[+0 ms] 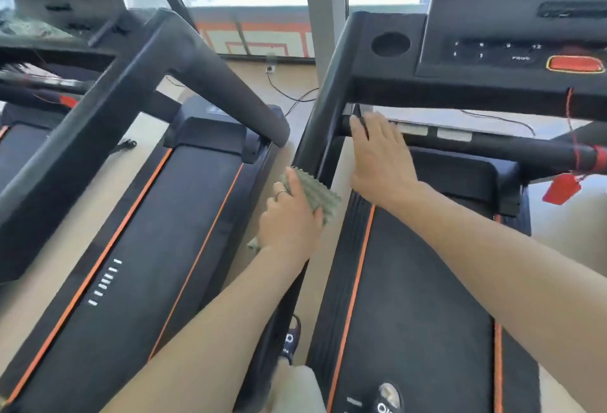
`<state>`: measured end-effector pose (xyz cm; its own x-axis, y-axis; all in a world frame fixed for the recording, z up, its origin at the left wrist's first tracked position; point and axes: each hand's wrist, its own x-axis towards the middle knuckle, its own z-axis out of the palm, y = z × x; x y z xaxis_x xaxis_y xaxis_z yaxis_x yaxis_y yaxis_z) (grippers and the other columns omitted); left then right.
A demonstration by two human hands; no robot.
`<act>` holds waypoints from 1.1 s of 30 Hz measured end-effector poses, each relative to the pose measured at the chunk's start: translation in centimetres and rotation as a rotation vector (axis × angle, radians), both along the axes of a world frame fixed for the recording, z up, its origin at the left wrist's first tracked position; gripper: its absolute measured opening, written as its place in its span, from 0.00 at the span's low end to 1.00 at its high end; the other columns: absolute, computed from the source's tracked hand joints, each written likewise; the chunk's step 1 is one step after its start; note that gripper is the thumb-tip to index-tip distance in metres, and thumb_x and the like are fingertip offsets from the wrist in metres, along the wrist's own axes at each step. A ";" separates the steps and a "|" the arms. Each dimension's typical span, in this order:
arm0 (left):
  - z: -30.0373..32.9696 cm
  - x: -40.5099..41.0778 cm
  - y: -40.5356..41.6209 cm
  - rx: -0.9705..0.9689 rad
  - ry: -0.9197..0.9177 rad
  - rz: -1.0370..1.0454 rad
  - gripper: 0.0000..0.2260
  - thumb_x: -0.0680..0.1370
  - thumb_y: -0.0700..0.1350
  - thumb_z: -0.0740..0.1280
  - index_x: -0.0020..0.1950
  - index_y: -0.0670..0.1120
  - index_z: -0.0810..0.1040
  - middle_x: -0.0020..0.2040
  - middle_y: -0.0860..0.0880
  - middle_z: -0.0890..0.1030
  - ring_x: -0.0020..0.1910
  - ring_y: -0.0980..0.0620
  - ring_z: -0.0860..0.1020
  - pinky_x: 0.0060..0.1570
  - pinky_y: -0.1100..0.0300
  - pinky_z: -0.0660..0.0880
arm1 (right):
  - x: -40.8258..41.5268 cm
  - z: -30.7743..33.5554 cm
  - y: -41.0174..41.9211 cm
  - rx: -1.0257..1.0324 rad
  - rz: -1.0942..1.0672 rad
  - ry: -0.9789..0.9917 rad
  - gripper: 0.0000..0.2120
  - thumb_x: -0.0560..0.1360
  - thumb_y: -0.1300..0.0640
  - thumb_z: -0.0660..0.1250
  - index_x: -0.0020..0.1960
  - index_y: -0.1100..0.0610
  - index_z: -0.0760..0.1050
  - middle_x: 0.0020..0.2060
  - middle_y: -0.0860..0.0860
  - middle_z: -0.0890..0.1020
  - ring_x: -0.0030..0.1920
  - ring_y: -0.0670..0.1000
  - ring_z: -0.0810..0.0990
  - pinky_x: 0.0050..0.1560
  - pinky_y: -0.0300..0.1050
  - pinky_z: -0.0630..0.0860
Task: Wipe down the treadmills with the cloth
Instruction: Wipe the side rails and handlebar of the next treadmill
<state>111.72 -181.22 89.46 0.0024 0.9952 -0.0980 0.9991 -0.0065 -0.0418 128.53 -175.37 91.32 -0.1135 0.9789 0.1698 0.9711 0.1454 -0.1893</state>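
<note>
Two black treadmills with orange stripes stand side by side. My left hand (290, 215) presses a folded green textured cloth (317, 192) against the left upright (315, 136) of the right treadmill (410, 297), low on the post. My right hand (377, 156) lies flat, fingers together, over the horizontal handlebar (492, 146) under the console (512, 41). The left treadmill (138, 248) fills the left side of the view, its slanted upright (108, 117) crossing above its belt.
A red safety clip (560, 189) hangs on a red cord at the right end of the handlebar. Power cables (289, 97) trail over the floor near a wall socket beneath the windows. My sandalled foot (290, 340) stands in the narrow gap between the two decks.
</note>
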 end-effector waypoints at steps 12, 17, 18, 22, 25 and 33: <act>0.6 4.8 12.0 0.012 -0.134 0.013 0.38 0.82 0.60 0.59 0.79 0.35 0.49 0.76 0.37 0.64 0.65 0.41 0.76 0.51 0.52 0.77 | 2.0 -2.3 9.5 -0.256 0.060 -0.254 0.26 0.69 0.63 0.69 0.64 0.59 0.65 0.54 0.56 0.76 0.53 0.59 0.77 0.43 0.48 0.67; 1.3 5.6 16.0 -0.037 -0.201 -0.069 0.40 0.82 0.57 0.61 0.80 0.35 0.44 0.77 0.35 0.60 0.68 0.40 0.72 0.58 0.51 0.74 | 3.0 -1.8 11.8 -0.329 0.052 -0.198 0.15 0.70 0.63 0.66 0.50 0.56 0.62 0.37 0.52 0.72 0.37 0.57 0.72 0.32 0.46 0.64; 1.4 5.4 15.8 -0.054 -0.219 -0.102 0.40 0.82 0.57 0.61 0.81 0.36 0.43 0.77 0.36 0.60 0.69 0.40 0.71 0.59 0.51 0.73 | 3.2 -1.9 12.0 -0.344 0.058 -0.187 0.14 0.69 0.63 0.66 0.49 0.56 0.62 0.35 0.52 0.71 0.35 0.57 0.71 0.32 0.46 0.64; 1.1 3.1 11.8 -0.095 -0.179 -0.156 0.43 0.80 0.55 0.65 0.82 0.40 0.41 0.78 0.37 0.58 0.70 0.41 0.70 0.61 0.53 0.73 | 3.5 -1.7 12.6 -0.331 0.081 -0.155 0.14 0.69 0.63 0.65 0.51 0.56 0.66 0.31 0.50 0.67 0.32 0.55 0.69 0.31 0.46 0.62; 0.5 1.7 6.4 0.031 0.070 -0.216 0.43 0.76 0.54 0.68 0.82 0.37 0.49 0.78 0.30 0.57 0.73 0.36 0.67 0.70 0.49 0.70 | 3.3 -1.6 12.5 -0.314 0.092 -0.148 0.15 0.69 0.63 0.66 0.54 0.57 0.67 0.31 0.50 0.66 0.34 0.57 0.70 0.32 0.47 0.62; 0.0 2.1 4.6 -0.030 0.348 -0.330 0.43 0.81 0.53 0.64 0.82 0.41 0.38 0.79 0.33 0.35 0.78 0.27 0.44 0.77 0.37 0.50 | 3.8 -2.5 11.3 -0.203 0.156 -0.110 0.14 0.70 0.64 0.67 0.48 0.58 0.62 0.34 0.53 0.72 0.33 0.57 0.70 0.33 0.46 0.62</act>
